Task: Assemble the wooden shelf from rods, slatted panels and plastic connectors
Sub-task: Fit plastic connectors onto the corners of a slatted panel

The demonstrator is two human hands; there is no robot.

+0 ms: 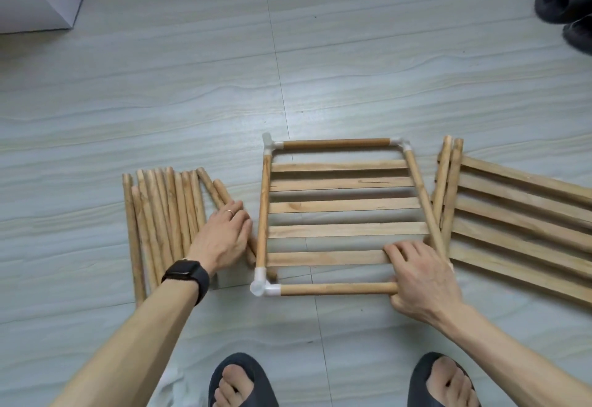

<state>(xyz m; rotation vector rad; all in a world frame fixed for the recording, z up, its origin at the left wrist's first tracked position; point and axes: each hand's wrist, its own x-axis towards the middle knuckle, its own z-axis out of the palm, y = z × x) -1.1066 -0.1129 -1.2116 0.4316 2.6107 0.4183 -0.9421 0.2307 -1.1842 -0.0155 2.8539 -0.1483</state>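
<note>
Right hand [419, 275] on frame [346, 206]; roughly 12 rods [166, 214]

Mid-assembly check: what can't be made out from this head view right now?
All in the head view:
Near-right corner of the frame: the right hand covers it, so no connector can be confirmed there.
Left hand: it rests on a loose rod; fingertips hidden, grip unclear.
Spare panels: cut off by the right edge, count unknown.
Far-right connector: blurred.
</note>
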